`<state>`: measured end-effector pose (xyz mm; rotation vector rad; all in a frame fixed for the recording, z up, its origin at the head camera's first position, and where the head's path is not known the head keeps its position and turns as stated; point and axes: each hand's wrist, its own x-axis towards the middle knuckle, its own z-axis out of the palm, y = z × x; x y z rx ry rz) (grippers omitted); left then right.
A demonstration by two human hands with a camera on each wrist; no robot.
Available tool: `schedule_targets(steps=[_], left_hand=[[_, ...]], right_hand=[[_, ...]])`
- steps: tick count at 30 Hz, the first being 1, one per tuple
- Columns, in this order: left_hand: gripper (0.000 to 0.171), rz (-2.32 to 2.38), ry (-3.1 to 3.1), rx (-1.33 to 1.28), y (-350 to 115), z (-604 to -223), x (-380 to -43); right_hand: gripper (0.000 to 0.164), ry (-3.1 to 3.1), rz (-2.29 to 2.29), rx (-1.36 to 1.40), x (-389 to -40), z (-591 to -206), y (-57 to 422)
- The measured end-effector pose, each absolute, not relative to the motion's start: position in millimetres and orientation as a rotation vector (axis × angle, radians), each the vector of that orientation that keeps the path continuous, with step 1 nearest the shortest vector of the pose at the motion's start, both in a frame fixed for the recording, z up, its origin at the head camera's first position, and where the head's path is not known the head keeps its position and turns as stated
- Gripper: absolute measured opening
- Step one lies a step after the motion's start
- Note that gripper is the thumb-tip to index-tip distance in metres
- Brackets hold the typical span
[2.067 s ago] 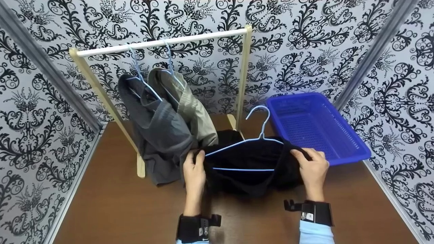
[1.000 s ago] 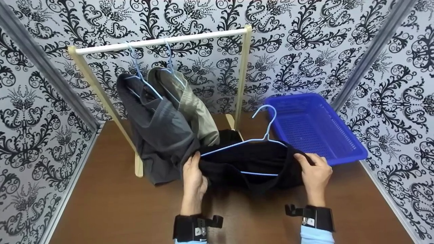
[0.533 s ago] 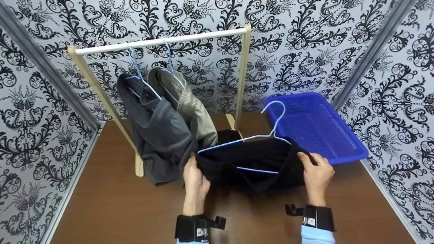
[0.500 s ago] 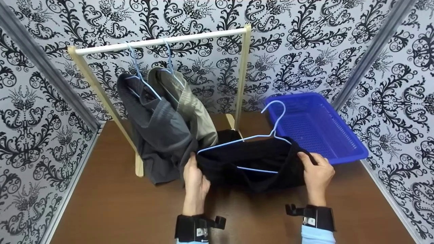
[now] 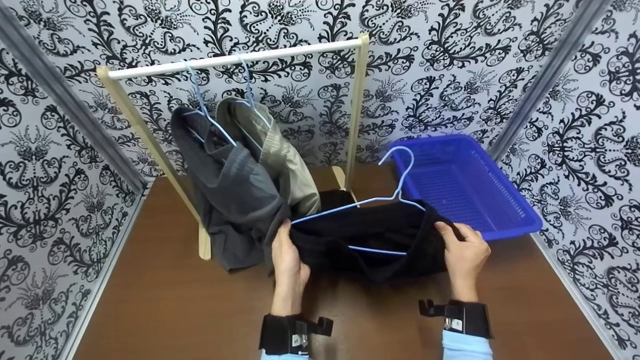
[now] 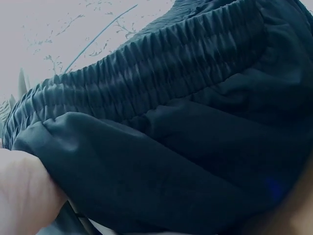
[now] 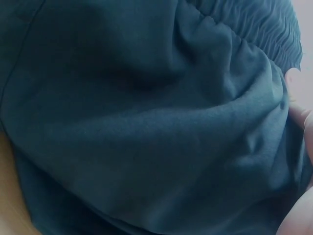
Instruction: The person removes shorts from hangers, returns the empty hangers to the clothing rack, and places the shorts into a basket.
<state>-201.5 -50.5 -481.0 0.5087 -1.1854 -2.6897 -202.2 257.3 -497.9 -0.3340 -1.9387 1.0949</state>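
Note:
Black elastic-waist pants are stretched between my two hands, with a light-blue wire hanger inside the waist opening. The hanger's hook stands up above the fabric, and its lower bar shows within the opening. My left hand grips the left end of the waistband, thumb at the hanger's left corner. At the right end, my right hand pinches the waistband between thumb and fingers. The gathered waistband fills much of the left wrist view. In the right wrist view, fingers hold the cloth's edge.
A wooden rack stands at the back left. Grey pants and beige pants hang from it on blue hangers. A blue plastic basket sits at the right on the brown table. Patterned walls enclose the table.
Over two seconds the hanger hook has risen and shifted right, then slightly back left. My left thumb has moved from atop the waistband to its left end. Both hands keep hold of the pants.

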Motion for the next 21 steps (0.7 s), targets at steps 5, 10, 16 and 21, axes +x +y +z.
schedule_targets(steps=[5, 10, 16, 21], left_hand=[[0.053, -2.608, -1.254, 0.559, -46.5, -482.6, -202.4], [0.055, -2.575, -1.220, 0.610, -42.6, -485.3, -202.4], [0.056, -2.623, -1.016, 0.606, -37.5, -489.6, -202.2], [0.056, -2.698, -0.816, 0.540, -34.7, -490.6, -202.2]], right_hand=[[0.019, -1.946, 1.059, -0.303, -203.2, -499.0, 257.5], [0.019, -1.970, 1.046, -0.299, -203.0, -499.6, 256.4], [0.020, -1.978, 1.063, -0.297, -201.9, -496.2, 252.4], [0.021, -1.958, 1.045, -0.288, -200.8, -496.1, 249.2]])
